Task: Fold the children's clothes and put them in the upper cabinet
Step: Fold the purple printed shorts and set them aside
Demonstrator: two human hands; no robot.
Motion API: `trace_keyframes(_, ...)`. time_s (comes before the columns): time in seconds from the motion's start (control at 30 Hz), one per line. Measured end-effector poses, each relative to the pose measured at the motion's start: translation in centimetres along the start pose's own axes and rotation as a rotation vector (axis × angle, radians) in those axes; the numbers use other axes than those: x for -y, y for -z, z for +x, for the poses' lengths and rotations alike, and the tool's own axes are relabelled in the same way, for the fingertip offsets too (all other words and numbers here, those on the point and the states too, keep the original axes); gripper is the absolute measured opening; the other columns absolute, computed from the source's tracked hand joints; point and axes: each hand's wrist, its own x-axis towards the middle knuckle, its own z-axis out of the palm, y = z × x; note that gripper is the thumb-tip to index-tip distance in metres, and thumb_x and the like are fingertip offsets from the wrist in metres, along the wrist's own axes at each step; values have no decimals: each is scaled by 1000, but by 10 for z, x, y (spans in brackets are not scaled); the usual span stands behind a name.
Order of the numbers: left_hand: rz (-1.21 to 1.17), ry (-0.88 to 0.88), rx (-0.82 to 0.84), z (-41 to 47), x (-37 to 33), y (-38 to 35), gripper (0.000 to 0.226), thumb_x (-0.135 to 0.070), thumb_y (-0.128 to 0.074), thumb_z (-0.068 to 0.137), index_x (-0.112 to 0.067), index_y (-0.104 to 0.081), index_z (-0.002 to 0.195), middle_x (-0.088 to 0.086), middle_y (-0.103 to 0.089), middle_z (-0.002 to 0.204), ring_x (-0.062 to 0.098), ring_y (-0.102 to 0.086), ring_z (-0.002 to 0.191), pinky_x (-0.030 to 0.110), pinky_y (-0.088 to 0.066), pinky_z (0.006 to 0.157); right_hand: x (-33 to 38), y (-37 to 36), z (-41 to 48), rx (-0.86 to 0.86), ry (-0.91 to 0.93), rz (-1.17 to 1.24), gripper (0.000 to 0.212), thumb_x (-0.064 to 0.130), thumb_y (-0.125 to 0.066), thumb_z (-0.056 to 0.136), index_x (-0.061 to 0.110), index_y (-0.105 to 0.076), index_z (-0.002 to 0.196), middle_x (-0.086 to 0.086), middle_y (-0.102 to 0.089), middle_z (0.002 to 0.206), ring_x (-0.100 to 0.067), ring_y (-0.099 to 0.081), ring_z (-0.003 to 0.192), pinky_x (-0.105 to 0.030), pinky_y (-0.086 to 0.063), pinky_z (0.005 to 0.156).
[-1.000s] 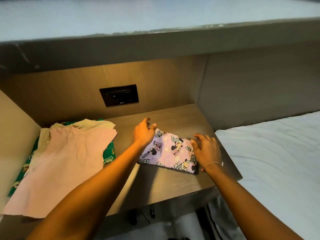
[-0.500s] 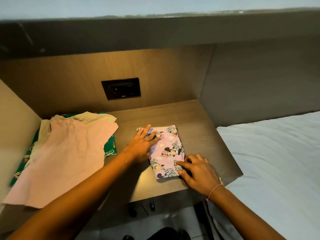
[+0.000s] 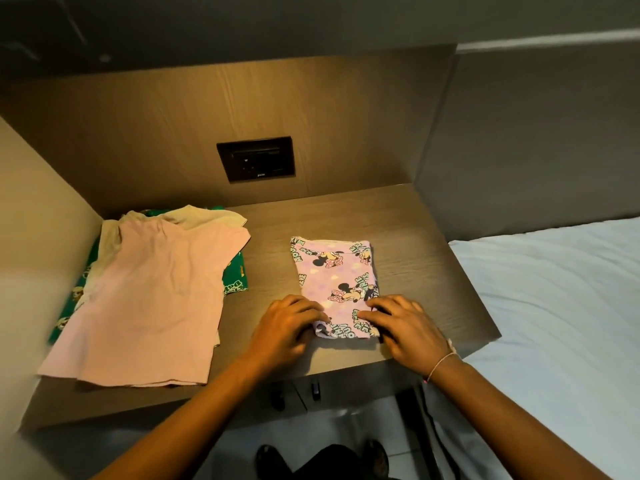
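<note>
A lilac cartoon-print garment [image 3: 335,274], folded into a narrow rectangle, lies lengthwise on the wooden shelf [image 3: 408,244]. My left hand [image 3: 289,325] grips its near left corner and my right hand [image 3: 403,323] grips its near right corner, fingers curled over the near edge. To the left lies a pile of unfolded clothes: a pink shirt [image 3: 149,303] on top, a beige garment [image 3: 204,216] under it and a green printed one [image 3: 235,277] at the bottom. The upper cabinet is out of view.
A black wall socket [image 3: 256,159] sits in the wooden back panel. A side panel [image 3: 31,244] closes the shelf on the left. A bed with a white sheet [image 3: 561,306] lies to the right. The floor and dark footwear [image 3: 322,460] show below the shelf edge.
The lilac garment has been turned from slanted to lengthwise. Both hands have come back to its near end. My view has tilted down.
</note>
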Motion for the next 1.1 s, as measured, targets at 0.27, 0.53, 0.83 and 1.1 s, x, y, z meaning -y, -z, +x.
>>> trace_keyframes(0.27,-612,337,-40,5,-11,9,7,-34,-58,93,-33,-63,98,-14,-69,90,3,-64,85,26,-53,74,10,-11,-4,-211,-62,215,46,43,-69,79,27,-57,121,7,-61,118,-14,-52,115,-31,-42,95)
trace_keyframes(0.53,-857,594,-104,33,-2,37,11,-29,-64,91,-25,-68,100,3,-73,97,24,-70,93,41,-61,74,20,13,43,-292,-373,468,28,51,-64,83,24,-62,92,8,-71,80,-12,-65,72,-29,-52,60)
trace_keyframes(0.83,-146,686,-156,79,8,26,44,-48,-67,85,-22,-57,119,3,-69,113,23,-64,97,36,-54,78,9,4,94,-108,-519,93,49,50,-65,82,27,-52,122,-2,-56,127,-24,-47,119,-39,-44,96)
trace_keyframes(1.1,-87,873,104,46,5,17,47,-59,-64,81,-16,-61,100,5,-59,105,24,-60,92,40,-56,78,5,9,100,155,-445,129,71,55,-72,74,27,-47,135,-4,-58,129,-26,-53,117,-43,-47,96)
